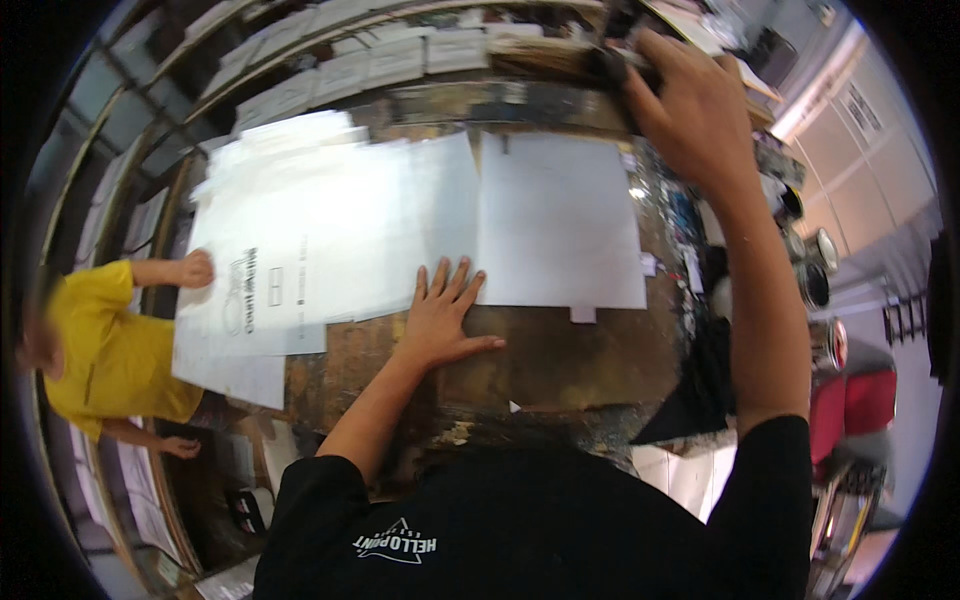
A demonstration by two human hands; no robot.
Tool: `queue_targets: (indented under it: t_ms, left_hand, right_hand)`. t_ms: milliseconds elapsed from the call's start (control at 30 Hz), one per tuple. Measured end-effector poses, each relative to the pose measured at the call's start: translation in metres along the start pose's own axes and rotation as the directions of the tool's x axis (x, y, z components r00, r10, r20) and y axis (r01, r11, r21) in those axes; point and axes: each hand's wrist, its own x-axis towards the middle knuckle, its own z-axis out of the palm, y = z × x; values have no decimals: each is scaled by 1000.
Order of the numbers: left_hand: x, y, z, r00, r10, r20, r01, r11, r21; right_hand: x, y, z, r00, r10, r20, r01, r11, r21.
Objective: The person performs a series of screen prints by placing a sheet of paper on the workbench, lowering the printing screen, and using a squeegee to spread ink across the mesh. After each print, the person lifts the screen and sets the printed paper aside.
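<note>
My left hand (447,315) lies with fingers spread. Its fingertips rest on the near edge of the white sheets, by the gap between a fanned stack of sheets (380,230) and a single pale sheet (560,220). The single sheet lies flat on a dark, stained work table (580,360). At the far right my right hand (695,115) is raised, its fingers curled about a dark part beside a brownish wooden bar (545,58). What exactly they grip is unclear. Dark print shows on the stack's left part.
A co-worker in a yellow shirt (110,340) stands at the left, one closed hand (196,270) over the printed sheets. Racks with pale sheets (390,65) line the back and left. Open cans (812,285) stand along the right, near a dark cloth (695,390) and a red chair (868,402).
</note>
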Motion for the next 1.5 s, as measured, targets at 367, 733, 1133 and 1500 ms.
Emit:
queue_targets:
  t_ms: [367, 733, 1133, 1500]
  left_hand:
    - [109, 163, 50, 965, 243, -99, -256, 954, -159]
    - [107, 167, 56, 942, 306, -140, -326, 931, -165]
    - [27, 35, -118, 848, -467, -250, -230, 101, -968]
    - [-36, 14, 14, 869, -288, -403, 131, 918, -374]
  right_hand:
    - [18, -20, -32, 960, 145, 240, -150, 989, 3]
    - [32, 1, -32, 981, 50, 186, -86, 978, 191]
    - [-67, -7, 8, 895, -100, 435, 10, 979, 204]
    - [-117, 31, 217, 938, 14, 347, -30, 999, 41]
